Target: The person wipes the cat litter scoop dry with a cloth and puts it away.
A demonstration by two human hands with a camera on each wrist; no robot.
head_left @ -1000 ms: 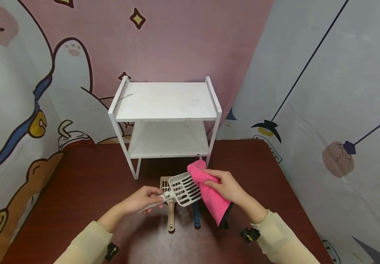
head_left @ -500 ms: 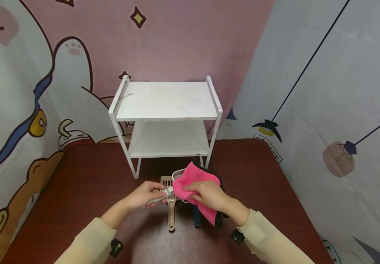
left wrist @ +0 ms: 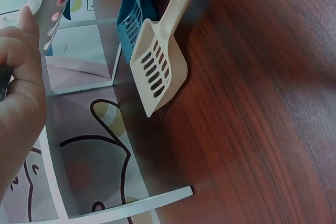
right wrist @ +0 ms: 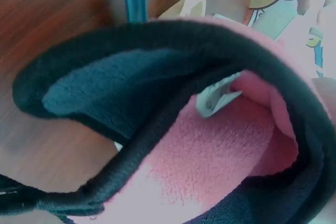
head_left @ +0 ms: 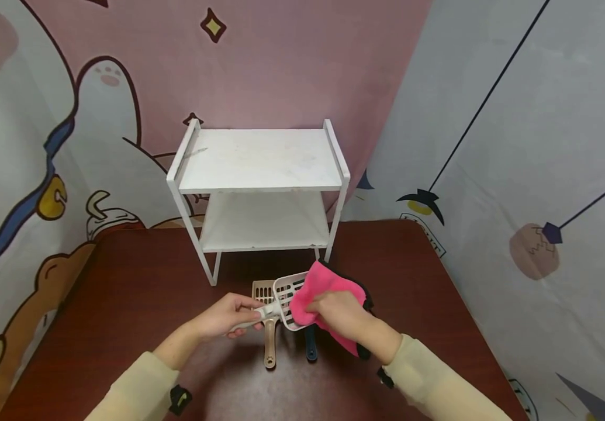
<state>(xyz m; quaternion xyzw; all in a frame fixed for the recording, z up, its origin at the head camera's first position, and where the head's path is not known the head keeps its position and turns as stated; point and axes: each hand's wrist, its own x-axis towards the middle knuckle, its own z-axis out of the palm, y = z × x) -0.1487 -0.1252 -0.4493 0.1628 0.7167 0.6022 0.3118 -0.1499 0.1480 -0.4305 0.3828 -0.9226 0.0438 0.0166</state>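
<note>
In the head view my left hand (head_left: 227,317) grips the handle of a white slotted litter scoop (head_left: 285,291), held above the table. A pink cloth (head_left: 328,286) with a dark edge is bunched in my right hand (head_left: 341,314) and lies over the right part of the scoop's head. Beneath them a beige litter scoop (head_left: 270,336) lies on the table, its slots partly covered. Beside it a blue litter scoop (head_left: 310,344) shows only its handle there; the left wrist view has its slotted head (left wrist: 131,22). The cloth (right wrist: 210,150) fills most of the right wrist view.
A white two-tier shelf (head_left: 262,161) stands on the brown table (head_left: 144,304) just behind the scoops. Patterned cloth walls (head_left: 281,64) rise behind and along both sides. Dark wrist straps (head_left: 179,399) sit at the sleeves.
The cloth first moved left across the scoop, covering most of its head, then drew back right, so its slots show again. My left hand keeps its hold on the handle.
</note>
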